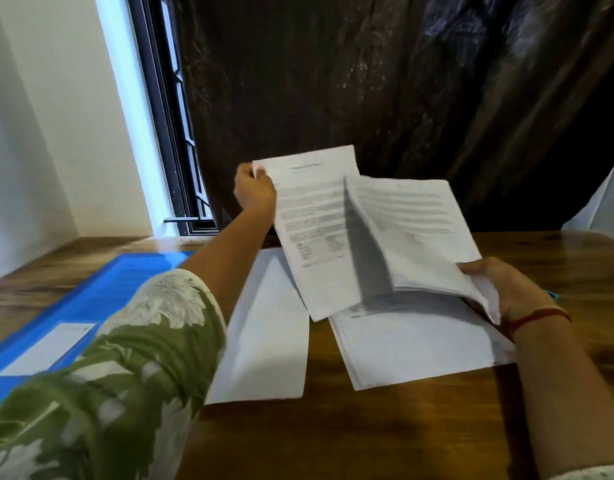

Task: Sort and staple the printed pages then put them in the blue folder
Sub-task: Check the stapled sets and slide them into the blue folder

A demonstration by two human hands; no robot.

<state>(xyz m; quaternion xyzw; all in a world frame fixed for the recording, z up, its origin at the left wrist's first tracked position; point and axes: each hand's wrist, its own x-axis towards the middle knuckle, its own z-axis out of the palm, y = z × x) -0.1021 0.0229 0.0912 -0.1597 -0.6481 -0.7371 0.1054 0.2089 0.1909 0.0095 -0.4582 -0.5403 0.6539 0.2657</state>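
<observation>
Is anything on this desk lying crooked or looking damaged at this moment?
Nothing looks damaged. The right pile on the table lies turned at an angle to the left pile, its edges slightly fanned. The held stack curls at its corner under the right hand.

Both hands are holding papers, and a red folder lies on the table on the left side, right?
Not quite. The folder is blue, not red. The head view shows it lying on the table at the left, while the left hand and right hand both hold papers.
</observation>
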